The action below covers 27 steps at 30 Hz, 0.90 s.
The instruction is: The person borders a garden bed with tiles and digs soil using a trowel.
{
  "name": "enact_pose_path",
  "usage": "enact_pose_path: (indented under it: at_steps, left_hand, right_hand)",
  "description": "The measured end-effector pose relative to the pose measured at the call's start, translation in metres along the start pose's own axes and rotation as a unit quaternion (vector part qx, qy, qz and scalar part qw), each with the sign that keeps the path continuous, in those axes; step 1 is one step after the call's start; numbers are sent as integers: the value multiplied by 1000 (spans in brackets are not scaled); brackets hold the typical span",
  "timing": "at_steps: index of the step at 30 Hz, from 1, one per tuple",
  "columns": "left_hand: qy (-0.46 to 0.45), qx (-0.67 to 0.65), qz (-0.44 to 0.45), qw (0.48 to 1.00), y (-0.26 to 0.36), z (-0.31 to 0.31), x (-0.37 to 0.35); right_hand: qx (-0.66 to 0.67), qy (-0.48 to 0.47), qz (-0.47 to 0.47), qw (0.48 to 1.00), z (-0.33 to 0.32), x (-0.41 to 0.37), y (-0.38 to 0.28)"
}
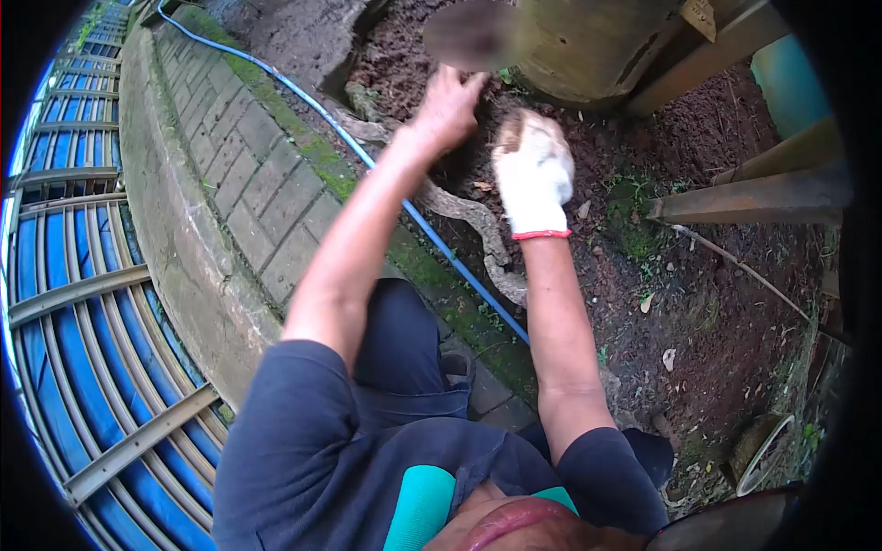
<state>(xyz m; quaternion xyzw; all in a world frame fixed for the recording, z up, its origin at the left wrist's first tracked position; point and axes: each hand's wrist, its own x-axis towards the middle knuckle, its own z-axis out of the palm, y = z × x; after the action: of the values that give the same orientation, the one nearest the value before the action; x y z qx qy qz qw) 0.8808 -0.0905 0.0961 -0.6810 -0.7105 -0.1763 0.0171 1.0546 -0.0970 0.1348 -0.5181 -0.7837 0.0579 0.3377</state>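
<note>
Root [469, 216] lies diagonal; right hand [533, 170] fisted; left hand [450, 106] on soil [404, 64], grip unclear.

No readable text, label, number or sign shows anywhere.

Main thing I'm seeing here is the dark brown soil [602, 138] at the foot of the trunk [588, 46]. It's loose and crumbly and looks freshly scraped. The bare left hand [450, 106] has its fingertips down in it. The white-gloved right hand [533, 174] is curled around a brownish clump [508, 135], and I honestly can't tell what it is. A pale, twisty root [473, 220] lies along the surface just below both hands.
</note>
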Motion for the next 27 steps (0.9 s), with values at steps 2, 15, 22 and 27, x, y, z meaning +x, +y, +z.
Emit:
enact_pose_path:
  at_steps: [2, 15, 22, 27]
  left_hand:
    - [3, -84, 27, 996, -26, -31, 27]
    - [131, 48, -17, 990, -34, 38, 119]
    - [87, 29, -305, 948, -140, 25, 108]
    - [242, -150, -229, 931, -152, 4, 80]
  right_hand:
    - [6, -18, -46, 999, -1, 0, -10]
    - [44, -119, -12, 992, -10, 4, -25]
    - [54, -197, 37, 978, -20, 11, -29]
    - [94, -199, 30, 975, -17, 9, -32]
